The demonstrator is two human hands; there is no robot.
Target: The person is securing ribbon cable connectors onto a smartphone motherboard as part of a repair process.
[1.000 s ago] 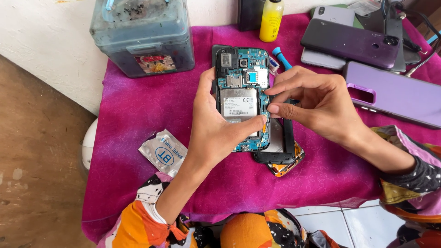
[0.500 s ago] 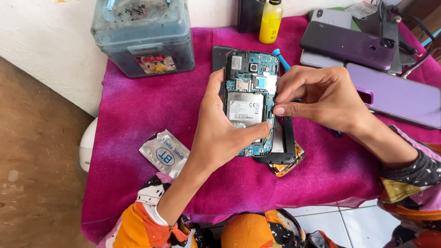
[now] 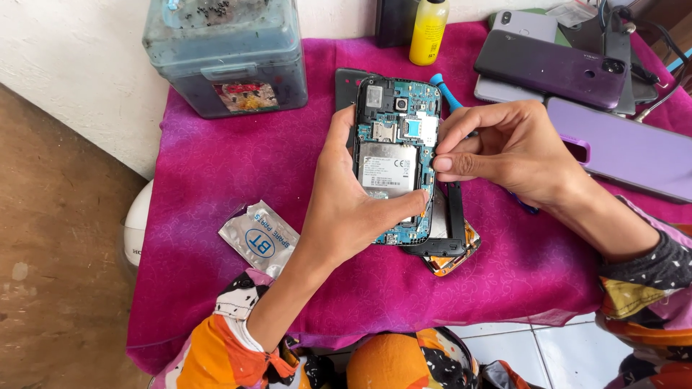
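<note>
The opened phone point(image 3: 395, 162) is up off the magenta cloth point(image 3: 238, 173), circuit board facing us, gripped along its left edge and lower end by the left hand point(image 3: 346, 209), whose fingers curl round to the board's lower right. The right hand point(image 3: 504, 148) is pinched tight at the phone's right edge, fingertips point(image 3: 441, 164) touching the rim near the silver shield; whether it holds a small part there, I cannot tell. Under the phone lie a black frame point(image 3: 454, 223) and a patterned case point(image 3: 450, 261), flat on the cloth. Here's the worry: the bare board is exposed, and a hard pull at that edge could bend it or tear a thin ribbon. The grip is one-handed, so a slip could drop the phone onto the frame below. Anything tiny coming loose could vanish into the cloth. The yellow bottle point(image 3: 428, 30) stands close behind, and a stray elbow could tip it toward the stacked phones point(image 3: 548, 68).
</note>
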